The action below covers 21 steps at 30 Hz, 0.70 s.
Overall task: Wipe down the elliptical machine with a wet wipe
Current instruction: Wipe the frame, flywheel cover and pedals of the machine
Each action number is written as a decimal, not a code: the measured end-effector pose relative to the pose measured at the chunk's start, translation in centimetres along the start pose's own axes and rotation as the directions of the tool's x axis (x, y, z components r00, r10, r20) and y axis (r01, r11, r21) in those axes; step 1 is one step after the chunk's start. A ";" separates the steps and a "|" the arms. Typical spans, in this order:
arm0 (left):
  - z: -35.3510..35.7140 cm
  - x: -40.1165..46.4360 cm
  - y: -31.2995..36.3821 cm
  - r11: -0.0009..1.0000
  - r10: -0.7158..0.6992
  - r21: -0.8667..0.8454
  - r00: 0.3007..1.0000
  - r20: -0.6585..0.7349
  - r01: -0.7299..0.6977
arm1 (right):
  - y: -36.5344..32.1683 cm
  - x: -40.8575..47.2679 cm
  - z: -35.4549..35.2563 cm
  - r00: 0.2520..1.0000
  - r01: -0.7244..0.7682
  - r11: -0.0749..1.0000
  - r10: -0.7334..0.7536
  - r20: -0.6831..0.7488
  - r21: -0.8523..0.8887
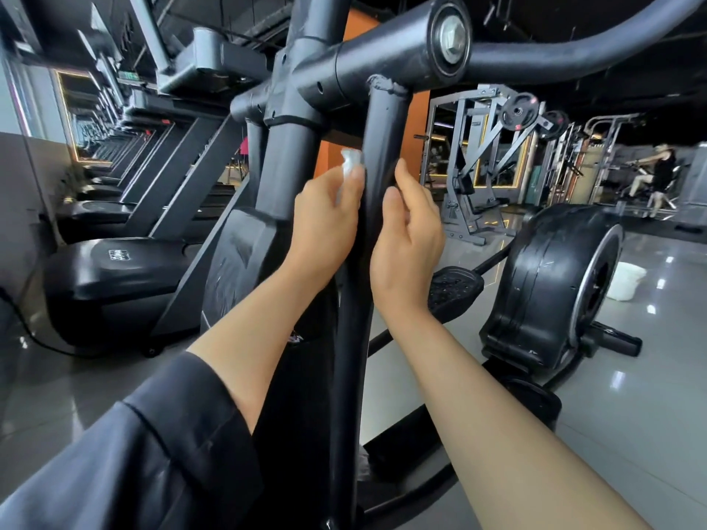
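Two hands flank the elliptical machine's upright bar (377, 147): left hand (325, 219) pinches a wet wipe (350, 164) against it; right hand (407, 231), fingers seemingly loosely curled, touches it.

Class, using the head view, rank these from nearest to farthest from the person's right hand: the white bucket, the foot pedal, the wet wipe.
From the right hand:
1. Wet wipe, just left, held by the left hand.
2. Foot pedal, below right.
3. White bucket, far right on the floor.
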State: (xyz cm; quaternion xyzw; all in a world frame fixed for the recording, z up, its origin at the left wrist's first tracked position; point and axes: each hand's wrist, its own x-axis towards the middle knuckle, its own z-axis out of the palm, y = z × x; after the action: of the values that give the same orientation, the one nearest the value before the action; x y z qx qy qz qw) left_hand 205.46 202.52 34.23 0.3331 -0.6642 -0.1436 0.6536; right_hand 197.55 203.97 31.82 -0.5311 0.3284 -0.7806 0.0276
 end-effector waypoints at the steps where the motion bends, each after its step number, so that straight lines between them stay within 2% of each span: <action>1: 0.0 0.8 0.8 0.999 0.031 0.014 1.000 -0.002 -0.031 | 0.0 0.2 0.1 1.000 0.002 1.000 -0.002 -0.010 0.007; 4: 0.5 2.6 2.3 0.995 0.097 0.024 0.995 -0.028 -0.097 | -0.1 0.2 0.1 1.000 0.003 1.000 -0.003 -0.012 0.010; 8: 0.9 0.8 1.0 0.996 0.028 0.089 0.999 -0.027 -0.026 | -0.1 0.1 -0.2 1.000 0.003 1.000 -0.003 0.014 -0.003; 13: 1.0 2.6 3.4 0.989 0.122 0.085 0.991 -0.046 -0.118 | -0.6 0.4 -0.3 1.000 -0.015 1.000 0.015 0.004 0.020; 17: 1.6 -0.5 2.5 0.985 0.135 0.119 0.985 -0.105 -0.122 | -0.8 -0.1 -0.7 0.998 -0.032 0.999 0.032 0.052 -0.002; 21: 0.6 -1.5 2.7 0.969 0.142 0.215 0.987 -0.076 -0.123 | -1.3 -0.3 -1.0 0.994 -0.090 0.996 0.089 0.069 0.012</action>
State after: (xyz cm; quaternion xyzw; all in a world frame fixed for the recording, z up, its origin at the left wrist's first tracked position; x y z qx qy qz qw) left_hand 204.06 205.31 34.70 0.3612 -0.6660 -0.0135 0.6525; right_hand 197.26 205.56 32.09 -0.5422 0.3447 -0.7623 0.0779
